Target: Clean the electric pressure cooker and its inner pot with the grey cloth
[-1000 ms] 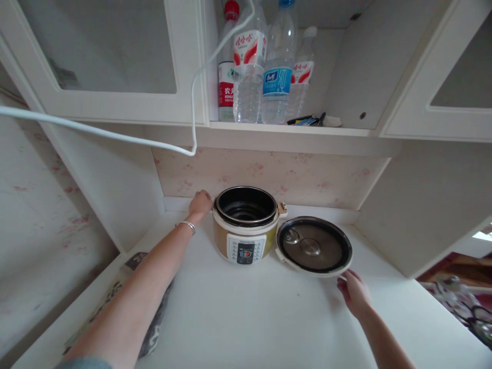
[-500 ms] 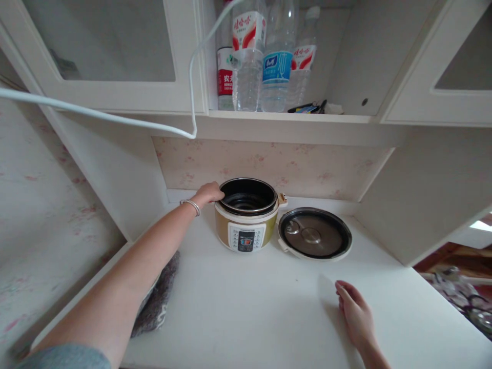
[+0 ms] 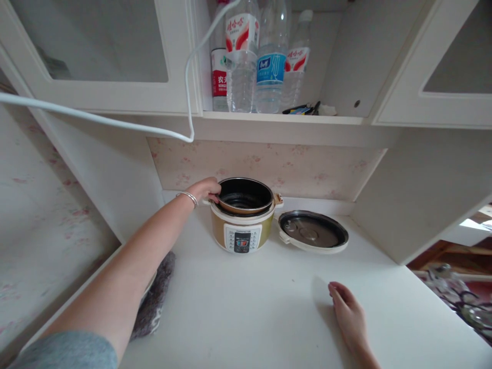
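My left hand [image 3: 209,188] pinches the left rim of a black-lined inner pot [image 3: 246,197], thumb and fingers closed over the edge. This pot sits a little raised and tilted in a gold and white electric cooker [image 3: 218,230], its coppery outer side showing above the cooker's rim. To the right, the cooker's round lid [image 3: 313,236] lies with its dark inner face up, leaning slightly. My right hand [image 3: 348,312] hovers at or just above the white counter, in front of the lid, its fingers curled together and nothing visible in them.
White counter [image 3: 246,307] spreads before me. Several plastic bottles [image 3: 271,77] stand on the open shelf above, beside small items [image 3: 303,109]. A white cable [image 3: 126,123] hangs across the upper left. A greyish-brown fuzzy cloth [image 3: 156,302] lies under my left forearm.
My left hand has lifted the inner pot's left side slightly, showing more of its coppery outside. The lid has rocked to a different tilt. My right hand stays about where it was.
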Tool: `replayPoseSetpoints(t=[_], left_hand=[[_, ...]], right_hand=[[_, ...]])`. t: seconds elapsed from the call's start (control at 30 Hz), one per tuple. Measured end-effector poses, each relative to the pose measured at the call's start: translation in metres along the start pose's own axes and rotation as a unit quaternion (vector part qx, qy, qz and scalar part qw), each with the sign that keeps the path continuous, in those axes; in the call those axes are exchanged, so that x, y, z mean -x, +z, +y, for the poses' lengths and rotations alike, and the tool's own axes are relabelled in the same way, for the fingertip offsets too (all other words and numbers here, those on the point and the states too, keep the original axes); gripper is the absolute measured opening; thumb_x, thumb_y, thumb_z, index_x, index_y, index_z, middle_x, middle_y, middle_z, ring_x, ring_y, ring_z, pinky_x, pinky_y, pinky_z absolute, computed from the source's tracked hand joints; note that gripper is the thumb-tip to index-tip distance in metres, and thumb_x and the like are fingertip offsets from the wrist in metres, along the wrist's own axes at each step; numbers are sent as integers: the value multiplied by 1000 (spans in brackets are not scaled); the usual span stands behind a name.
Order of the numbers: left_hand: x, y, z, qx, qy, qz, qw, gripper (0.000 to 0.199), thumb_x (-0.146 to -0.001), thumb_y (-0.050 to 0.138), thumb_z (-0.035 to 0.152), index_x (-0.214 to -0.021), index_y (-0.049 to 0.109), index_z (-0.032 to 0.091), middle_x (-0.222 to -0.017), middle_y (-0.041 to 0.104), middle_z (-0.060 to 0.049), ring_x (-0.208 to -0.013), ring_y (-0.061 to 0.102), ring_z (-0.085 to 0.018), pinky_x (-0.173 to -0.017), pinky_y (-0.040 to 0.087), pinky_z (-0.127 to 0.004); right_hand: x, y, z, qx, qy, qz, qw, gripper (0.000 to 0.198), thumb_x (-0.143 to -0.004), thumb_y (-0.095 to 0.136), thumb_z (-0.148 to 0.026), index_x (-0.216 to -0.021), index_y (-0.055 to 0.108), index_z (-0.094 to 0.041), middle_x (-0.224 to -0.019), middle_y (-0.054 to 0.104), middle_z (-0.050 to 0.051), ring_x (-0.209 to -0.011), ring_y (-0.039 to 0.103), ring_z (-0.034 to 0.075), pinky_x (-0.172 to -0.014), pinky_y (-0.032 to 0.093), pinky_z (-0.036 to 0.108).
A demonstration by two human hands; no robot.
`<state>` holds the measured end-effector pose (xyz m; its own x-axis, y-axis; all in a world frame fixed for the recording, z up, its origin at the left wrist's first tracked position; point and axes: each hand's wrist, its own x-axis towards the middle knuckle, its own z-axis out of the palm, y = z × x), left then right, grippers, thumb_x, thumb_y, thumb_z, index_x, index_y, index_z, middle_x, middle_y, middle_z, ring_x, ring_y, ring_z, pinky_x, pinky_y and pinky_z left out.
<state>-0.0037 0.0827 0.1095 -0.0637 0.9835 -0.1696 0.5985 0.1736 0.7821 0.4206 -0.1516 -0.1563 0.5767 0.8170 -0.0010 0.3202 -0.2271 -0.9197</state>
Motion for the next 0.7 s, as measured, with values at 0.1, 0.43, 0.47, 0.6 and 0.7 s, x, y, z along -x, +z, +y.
replayPoseSetpoints(t=[0.1, 0.43, 0.47, 0.6, 0.7], left_hand=[[1, -1, -5, 44, -3, -18, 999, 35, -63, 63, -2, -98, 64, 4, -58, 61, -4, -49, 64, -20, -48, 52, -25], [1, 5, -17, 243, 58, 35, 968, 72, -71, 59, 1, -139, 40, 12, -73, 61, -1, -42, 55, -9, -43, 49, -20], [0, 5, -16, 257, 67, 42, 963, 72, -72, 58, 1, -140, 39, 13, -70, 60, 0, -40, 53, -8, -41, 48, -20], [2, -3, -4, 301, 99, 58, 947, 74, -71, 54, -1, -142, 37, 17, -67, 58, 2, -38, 52, -8, -39, 45, -18], [9, -15, 6, 346, 120, 80, 927, 73, -70, 54, -2, -140, 41, 16, -66, 58, 2, -37, 52, -7, -37, 43, -16]], right_hand=[[-1, 1, 2, 2, -5, -2, 1000, 54, -70, 57, -64, -99, 65, -19, -92, 69, 5, -88, 59, 24, -79, 43, 34], [-2, 1, 2, 2, 4, -7, 1000, 55, -70, 55, -66, -99, 64, -20, -96, 68, 5, -93, 59, 24, -83, 42, 33], [-2, 1, 2, 0, 3, -4, 1000, 55, -70, 55, -66, -99, 65, -20, -95, 68, 5, -93, 59, 24, -83, 42, 33], [-1, 1, -1, 6, 3, -8, 1000, 54, -70, 55, -66, -98, 65, -20, -93, 69, 4, -93, 60, 24, -84, 42, 33], [-3, 0, -2, 13, 4, -11, 1000, 54, -70, 55, -65, -100, 65, -20, -94, 69, 4, -92, 60, 24, -83, 42, 34]])
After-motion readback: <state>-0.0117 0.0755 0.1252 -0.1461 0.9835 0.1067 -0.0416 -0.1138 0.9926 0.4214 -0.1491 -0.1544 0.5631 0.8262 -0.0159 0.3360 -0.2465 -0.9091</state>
